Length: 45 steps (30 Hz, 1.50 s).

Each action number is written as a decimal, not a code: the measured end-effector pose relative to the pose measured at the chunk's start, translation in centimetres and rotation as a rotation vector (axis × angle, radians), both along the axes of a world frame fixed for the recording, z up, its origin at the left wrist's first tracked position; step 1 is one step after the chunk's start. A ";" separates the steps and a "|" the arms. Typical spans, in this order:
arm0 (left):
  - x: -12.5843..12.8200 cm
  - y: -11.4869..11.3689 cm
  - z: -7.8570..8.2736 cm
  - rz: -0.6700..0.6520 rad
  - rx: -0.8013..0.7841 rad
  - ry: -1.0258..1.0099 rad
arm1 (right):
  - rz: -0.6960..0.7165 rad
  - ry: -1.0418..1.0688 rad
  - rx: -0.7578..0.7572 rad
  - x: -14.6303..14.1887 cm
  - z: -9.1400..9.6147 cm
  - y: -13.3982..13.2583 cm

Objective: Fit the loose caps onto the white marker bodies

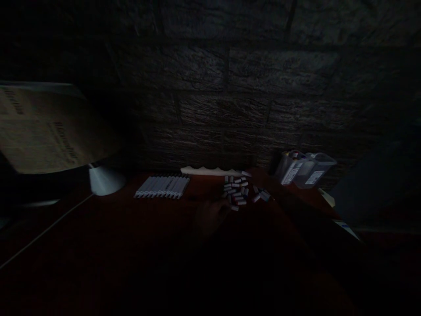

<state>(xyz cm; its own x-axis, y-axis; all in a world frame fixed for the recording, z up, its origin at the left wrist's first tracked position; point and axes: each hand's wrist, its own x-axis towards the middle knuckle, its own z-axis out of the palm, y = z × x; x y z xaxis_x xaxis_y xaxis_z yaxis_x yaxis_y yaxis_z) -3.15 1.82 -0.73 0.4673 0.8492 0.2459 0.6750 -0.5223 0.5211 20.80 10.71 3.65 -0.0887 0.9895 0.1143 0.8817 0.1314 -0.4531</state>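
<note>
Small white marker caps (pixel 236 192), some with coloured ends, lie in a loose cluster on the reddish table. At the near side of the cluster is my left hand (pixel 212 215), its fingers curled together against a marker cap (pixel 234 207). My right hand (pixel 259 176) reaches in from the right behind the caps, with a white cap (pixel 246 174) at its fingertips. Darkness hides most of both hands and arms. To the left, several white markers (pixel 162 186) lie side by side in a neat row, dark ends toward the wall.
A long white strip with a wavy edge (pixel 210 171) lies along the brick wall (pixel 223 109). Clear plastic containers (pixel 314 173) stand at the right, one holding coloured items. A lamp with a printed shade (pixel 49 131) and white base (pixel 105 180) stands left, its cord crossing the table.
</note>
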 end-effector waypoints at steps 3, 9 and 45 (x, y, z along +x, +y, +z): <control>0.0 0.0 0.0 0.003 0.016 -0.041 | 0.010 -0.032 -0.039 -0.1 0.0 0.9; 0.4 -0.2 0.5 0.011 -0.029 -0.223 | -0.006 0.019 -0.026 0.7 1.1 -1.1; 2.0 -1.3 1.6 -0.091 -0.594 -0.928 | -0.250 0.970 0.162 -3.8 1.1 -14.6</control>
<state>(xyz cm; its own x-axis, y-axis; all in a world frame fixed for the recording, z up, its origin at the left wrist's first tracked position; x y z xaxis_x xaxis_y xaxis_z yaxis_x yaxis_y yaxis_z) -1.15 0.54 0.84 0.3789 0.9202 0.0981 -0.1364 -0.0493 0.9894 17.02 -3.91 4.78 0.3207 0.9333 0.1616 0.1538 0.1170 -0.9811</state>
